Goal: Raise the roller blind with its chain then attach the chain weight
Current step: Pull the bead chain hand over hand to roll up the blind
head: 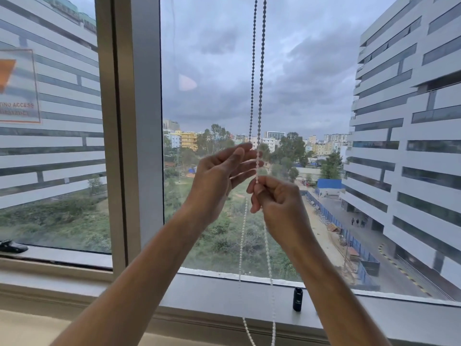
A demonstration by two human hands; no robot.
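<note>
A white bead chain (pixel 260 71) hangs as two strands in front of the window glass and loops down past the sill. My right hand (pixel 277 198) pinches the right strand at chest height, fingers curled round it. Just to the left and slightly higher, my left hand (pixel 219 176) is held up with straight, spread fingers beside the left strand, gripping nothing. A small black chain weight (pixel 297 298) stands upright on the window sill (pixel 224 293), below and right of my hands. The roller blind itself is out of view above.
A grey window frame post (pixel 139 121) rises left of my hands. A dark small object (pixel 12 245) lies on the ledge at far left. A sticker (pixel 17 86) is on the left pane. Buildings and trees show outside.
</note>
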